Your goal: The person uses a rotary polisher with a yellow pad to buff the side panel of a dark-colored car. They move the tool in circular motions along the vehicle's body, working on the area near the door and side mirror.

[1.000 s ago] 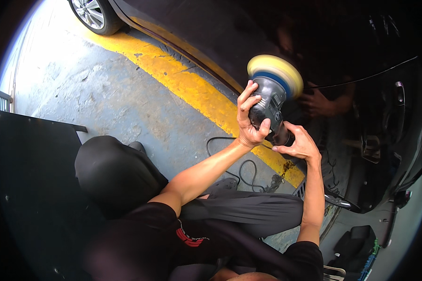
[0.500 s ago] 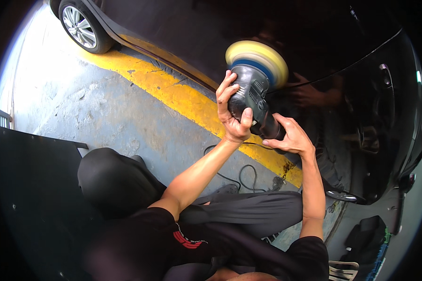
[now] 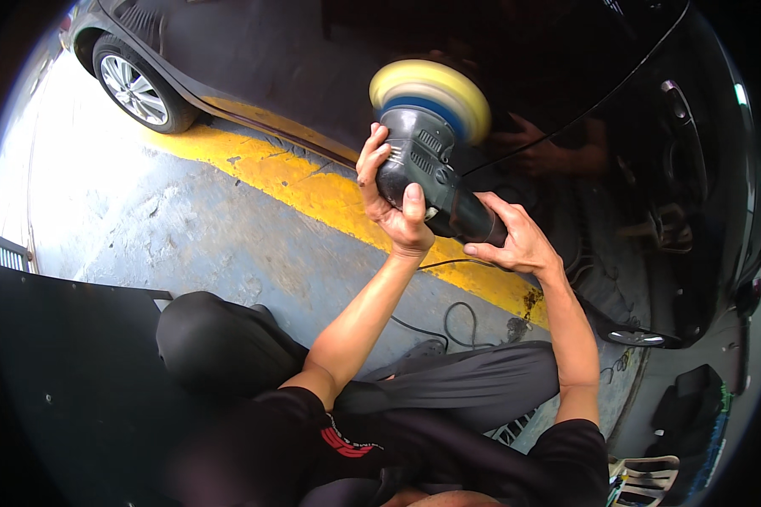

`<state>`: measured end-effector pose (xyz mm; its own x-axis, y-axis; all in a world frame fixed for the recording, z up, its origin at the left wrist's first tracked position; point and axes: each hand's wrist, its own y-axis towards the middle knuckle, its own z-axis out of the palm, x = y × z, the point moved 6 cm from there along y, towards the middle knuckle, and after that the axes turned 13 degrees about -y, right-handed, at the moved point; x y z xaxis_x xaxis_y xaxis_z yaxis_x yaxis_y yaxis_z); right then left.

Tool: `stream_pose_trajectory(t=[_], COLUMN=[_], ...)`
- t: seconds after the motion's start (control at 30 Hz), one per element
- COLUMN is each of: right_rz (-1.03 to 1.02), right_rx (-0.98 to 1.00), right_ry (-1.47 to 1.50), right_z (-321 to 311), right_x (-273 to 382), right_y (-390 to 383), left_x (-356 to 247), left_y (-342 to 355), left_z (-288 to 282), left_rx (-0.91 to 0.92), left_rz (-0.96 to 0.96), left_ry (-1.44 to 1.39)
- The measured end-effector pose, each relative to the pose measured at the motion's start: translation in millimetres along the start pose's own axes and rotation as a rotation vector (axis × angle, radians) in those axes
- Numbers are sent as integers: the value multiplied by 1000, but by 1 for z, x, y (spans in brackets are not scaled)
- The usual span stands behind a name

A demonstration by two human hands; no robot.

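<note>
A black car polisher [image 3: 423, 160] with a blue backing plate and a yellow foam pad [image 3: 431, 89] is held up against the side of a dark, glossy car [image 3: 262, 59]. The pad's edge is blurred, as if spinning. My left hand [image 3: 395, 198] cups the polisher's head from the left, thumb on the near side and fingers around its far edge. Around the rear handle closes my right hand [image 3: 520, 238]. The pad's working face, turned to the door panel, is hidden. My right hand and arm are mirrored in the paint.
The polisher's cord [image 3: 461, 325] loops on the grey floor [image 3: 228, 228] by my legs. A yellow stripe [image 3: 287, 182] runs beside the car. At the far left is a car wheel [image 3: 135, 84]; a black panel [image 3: 68, 363] stands at my left. A door handle [image 3: 675, 97] juts out at right.
The polisher and both hands have shifted a little left along the car's side. The view has also tilted slightly, showing more of the wheel. My grip stays the same.
</note>
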<state>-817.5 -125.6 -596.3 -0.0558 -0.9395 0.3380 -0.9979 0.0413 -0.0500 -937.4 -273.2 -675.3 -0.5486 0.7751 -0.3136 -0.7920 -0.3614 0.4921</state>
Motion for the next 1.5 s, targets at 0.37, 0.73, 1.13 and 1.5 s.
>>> stream_pose_trajectory(t=[0.37,0.73,1.13,1.5], right_rz=[-96,-93,-119,-76], right_rx=[-73,-126,-109,-118], right_ry=[-22,-95,-3,66], right_z=[-11,-8,-5,15], right_x=[35,40,35,24], right_y=[8,-3,-1,1], left_x=[-4,-16,-24,-45], left_y=[21,22,30,52], left_z=[-6,-5,9,40], left_rx=[-80,-85,22,323], left_rz=[-67,-15,59,170], left_ry=[-64,-66,-45,13])
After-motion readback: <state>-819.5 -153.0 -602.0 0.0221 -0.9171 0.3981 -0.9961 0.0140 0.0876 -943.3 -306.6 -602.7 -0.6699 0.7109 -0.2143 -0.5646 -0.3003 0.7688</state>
